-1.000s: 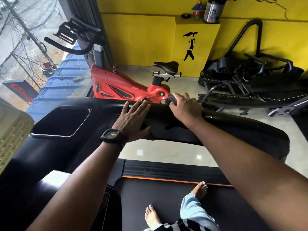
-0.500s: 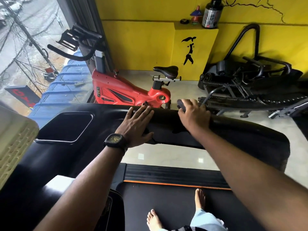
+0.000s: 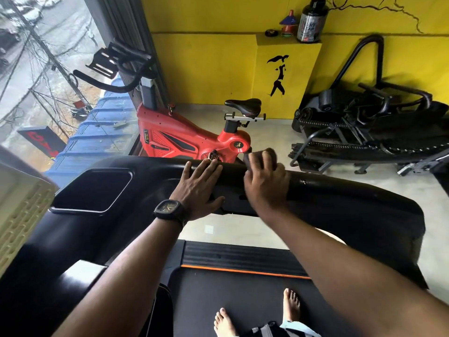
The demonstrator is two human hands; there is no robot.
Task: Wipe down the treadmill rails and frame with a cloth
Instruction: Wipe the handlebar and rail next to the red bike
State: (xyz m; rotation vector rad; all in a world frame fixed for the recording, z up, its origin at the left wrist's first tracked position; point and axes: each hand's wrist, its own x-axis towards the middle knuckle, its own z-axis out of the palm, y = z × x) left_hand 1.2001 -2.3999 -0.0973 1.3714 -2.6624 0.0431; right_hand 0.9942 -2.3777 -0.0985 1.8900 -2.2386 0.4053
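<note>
Gripping a cloth [image 3: 247, 160], right hand [image 3: 266, 182] on the rail [image 3: 340, 188] — left hand [image 3: 198, 189] flat

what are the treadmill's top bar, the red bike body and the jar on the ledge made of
Top bar: likely black moulded plastic, semi-gloss, with soft highlights and a few pale scuffs.
Bike body: glossy red shell, plastic or painted metal; the shine leaves it open.
Jar: probably plastic, with a dark lid and printed label.
</note>
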